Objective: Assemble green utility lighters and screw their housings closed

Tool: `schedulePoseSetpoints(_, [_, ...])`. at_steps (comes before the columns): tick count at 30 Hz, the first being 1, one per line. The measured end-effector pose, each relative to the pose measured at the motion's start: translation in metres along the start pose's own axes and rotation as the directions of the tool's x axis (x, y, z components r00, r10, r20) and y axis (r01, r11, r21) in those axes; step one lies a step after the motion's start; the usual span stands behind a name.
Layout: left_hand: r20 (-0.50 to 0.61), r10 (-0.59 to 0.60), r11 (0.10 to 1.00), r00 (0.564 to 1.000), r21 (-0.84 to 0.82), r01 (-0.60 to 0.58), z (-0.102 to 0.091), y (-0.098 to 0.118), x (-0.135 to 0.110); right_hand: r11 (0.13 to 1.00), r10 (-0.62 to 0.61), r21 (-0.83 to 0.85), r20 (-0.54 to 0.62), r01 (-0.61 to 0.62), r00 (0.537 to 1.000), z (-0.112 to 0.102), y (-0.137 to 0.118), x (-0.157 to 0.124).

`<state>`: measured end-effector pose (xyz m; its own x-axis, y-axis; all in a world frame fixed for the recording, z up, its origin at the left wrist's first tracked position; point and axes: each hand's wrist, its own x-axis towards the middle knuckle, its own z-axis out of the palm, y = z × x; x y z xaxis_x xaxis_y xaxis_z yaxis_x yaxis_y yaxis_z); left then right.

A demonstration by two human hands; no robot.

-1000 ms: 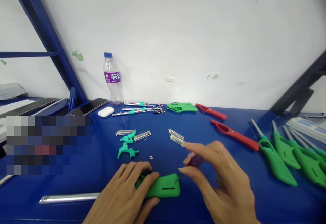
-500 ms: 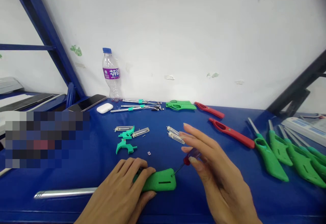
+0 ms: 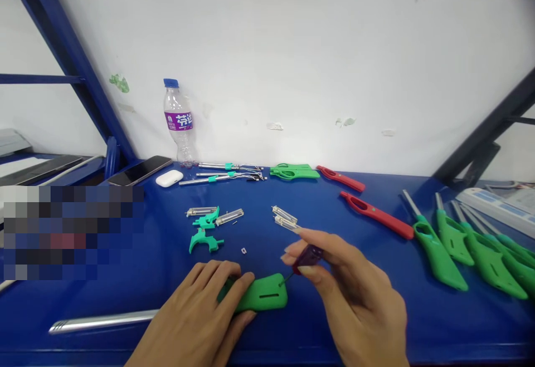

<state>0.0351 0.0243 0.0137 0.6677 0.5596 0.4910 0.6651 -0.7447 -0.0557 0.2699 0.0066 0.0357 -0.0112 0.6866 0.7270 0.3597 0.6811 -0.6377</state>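
Observation:
My left hand is wrapped over a green gas lighter and presses it on the blue table. The lighter's silver barrel sticks out to the left from under my hand. Between thumb and fingers, my right hand grips a screwdriver with a dark purple and red handle. Its thin shaft slants down to the left, and the tip meets the handle end of the lighter near a small hole. Just beyond my left hand lie teal trigger pieces and a tiny pale part.
Clear fuel tanks and metal rods with wires lie farther back. Green casing halves, red casings and several green lighters spread to the right. A bottle, white case and phone stand or lie back left.
The fingers of my right hand have curled in from a loose, spread pose to a closed grip on the screwdriver handle. The lighter stays in place under my left hand.

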Motion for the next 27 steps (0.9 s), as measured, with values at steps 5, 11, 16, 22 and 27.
schedulePoseSetpoints(5, [0.083, -0.014, 0.999, 0.996, -0.029, 0.017, 0.000, 0.001, -0.003, 0.966, -0.164, -0.188, 0.084, 0.177, 0.983, 0.000, -0.004, -0.002])
schedulePoseSetpoints(11, [0.056, -0.002, 1.000, 0.998, -0.026, 0.004, 0.000, 0.001, -0.004, 0.991, -0.056, -0.117, 0.093, 0.066, 0.994, -0.008, -0.010, 0.004])
schedulePoseSetpoints(16, [0.093, -0.030, 0.999, 0.995, -0.039, 0.034, 0.003, -0.001, -0.009, 0.988, -0.080, -0.129, 0.055, 0.087, 0.995, -0.009, -0.005, 0.003])
schedulePoseSetpoints(22, [0.060, -0.055, 0.998, 0.997, -0.015, 0.056, 0.005, 0.000, -0.011, 0.954, -0.165, -0.251, 0.015, 0.163, 0.986, -0.008, 0.003, 0.002])
schedulePoseSetpoints(27, [0.080, -0.022, 1.000, 0.997, -0.021, 0.024, 0.006, -0.003, -0.011, 0.920, -0.230, -0.329, -0.007, 0.215, 0.973, -0.017, 0.005, 0.004])
